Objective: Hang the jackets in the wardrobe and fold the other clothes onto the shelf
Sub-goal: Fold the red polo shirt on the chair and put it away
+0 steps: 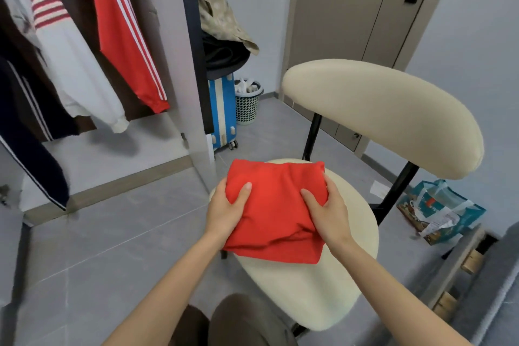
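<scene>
Cream chair seat (297,289) serves as folding surface for the red garment (276,205), lying folded square on it, gripped at opposite edges by left hand (226,209) and right hand (327,212), thumbs on top, probably to carry it intact to the wardrobe (185,93) alongside.
</scene>
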`<state>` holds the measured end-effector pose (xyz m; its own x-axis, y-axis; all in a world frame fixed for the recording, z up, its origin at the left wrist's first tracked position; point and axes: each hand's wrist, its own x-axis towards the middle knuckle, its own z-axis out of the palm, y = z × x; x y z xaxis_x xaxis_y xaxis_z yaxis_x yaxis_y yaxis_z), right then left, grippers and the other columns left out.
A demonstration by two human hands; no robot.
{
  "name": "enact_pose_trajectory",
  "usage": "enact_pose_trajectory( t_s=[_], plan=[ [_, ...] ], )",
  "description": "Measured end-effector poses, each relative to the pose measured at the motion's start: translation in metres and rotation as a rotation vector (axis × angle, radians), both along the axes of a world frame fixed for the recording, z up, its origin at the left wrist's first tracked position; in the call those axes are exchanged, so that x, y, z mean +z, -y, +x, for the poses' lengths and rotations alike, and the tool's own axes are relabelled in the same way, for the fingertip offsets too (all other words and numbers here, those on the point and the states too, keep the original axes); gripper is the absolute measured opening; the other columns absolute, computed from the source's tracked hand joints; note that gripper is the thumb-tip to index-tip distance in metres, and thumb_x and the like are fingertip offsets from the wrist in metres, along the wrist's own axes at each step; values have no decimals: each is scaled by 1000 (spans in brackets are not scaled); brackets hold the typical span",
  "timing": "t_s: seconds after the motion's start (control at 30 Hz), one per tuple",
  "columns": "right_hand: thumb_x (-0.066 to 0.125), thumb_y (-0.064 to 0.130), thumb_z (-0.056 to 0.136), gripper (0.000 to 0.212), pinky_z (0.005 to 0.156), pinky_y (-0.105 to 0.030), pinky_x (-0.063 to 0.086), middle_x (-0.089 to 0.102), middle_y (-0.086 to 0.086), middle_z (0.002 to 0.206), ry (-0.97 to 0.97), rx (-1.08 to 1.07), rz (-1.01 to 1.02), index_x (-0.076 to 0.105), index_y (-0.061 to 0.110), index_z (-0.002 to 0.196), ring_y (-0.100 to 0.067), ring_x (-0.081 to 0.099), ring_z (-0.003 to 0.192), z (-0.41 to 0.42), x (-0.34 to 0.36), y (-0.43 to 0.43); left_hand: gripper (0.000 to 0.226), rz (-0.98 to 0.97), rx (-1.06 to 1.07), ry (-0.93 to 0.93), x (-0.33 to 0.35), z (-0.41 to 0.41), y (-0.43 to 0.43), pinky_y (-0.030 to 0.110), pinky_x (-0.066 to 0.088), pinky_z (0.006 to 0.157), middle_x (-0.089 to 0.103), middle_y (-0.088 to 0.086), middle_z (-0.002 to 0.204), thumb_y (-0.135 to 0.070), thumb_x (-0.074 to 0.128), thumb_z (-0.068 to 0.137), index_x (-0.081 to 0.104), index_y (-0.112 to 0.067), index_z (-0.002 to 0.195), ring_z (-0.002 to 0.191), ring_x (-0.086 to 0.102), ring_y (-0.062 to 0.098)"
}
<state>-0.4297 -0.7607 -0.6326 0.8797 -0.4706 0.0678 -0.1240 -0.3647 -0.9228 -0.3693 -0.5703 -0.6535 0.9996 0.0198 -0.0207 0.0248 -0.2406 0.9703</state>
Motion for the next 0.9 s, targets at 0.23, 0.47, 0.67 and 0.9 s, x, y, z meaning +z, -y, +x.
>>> enact_pose_trajectory(
  t_s=[0.23, 0.47, 0.67, 0.9],
  plan=[
    [66, 24, 91, 61, 77, 8, 34, 53, 32, 112, 175, 143, 27, 40, 23, 146, 28, 49, 93, 74, 33, -72, 53, 10, 130, 128, 38, 48, -80, 21, 40, 94, 57, -20, 116, -45, 62, 89, 48, -26, 136, 110, 56, 3],
    [65, 27, 92, 64, 98, -8, 36, 50, 12, 141, 187, 296, 17, 34, 28, 147, 17, 46, 114, 158, 61, -154, 60, 75, 243, 176, 68, 108, -161, 17, 40, 101, 54, -15, 133, -45, 61, 89, 43, -25, 141, 116, 53, -2],
    [64, 26, 92, 62, 88, 4, 32, 48, 20, 131, 199, 420, -8, 34, 26, 147, 32, 41, 102, 207, 161, -223, 61, 120, 395, 166, 175, 128, -231, -5, 33, 81, 51, -28, 118, -45, 63, 88, 39, -31, 142, 105, 49, -9],
    [63, 29, 93, 60, 84, 7, 33, 49, 20, 127, 304, 545, 14, 35, 28, 146, 32, 42, 101, 258, 363, -305, 62, 170, 483, 308, 386, 152, -314, -9, 30, 77, 47, -28, 124, -40, 64, 89, 37, -27, 144, 96, 45, -26]
  ],
)
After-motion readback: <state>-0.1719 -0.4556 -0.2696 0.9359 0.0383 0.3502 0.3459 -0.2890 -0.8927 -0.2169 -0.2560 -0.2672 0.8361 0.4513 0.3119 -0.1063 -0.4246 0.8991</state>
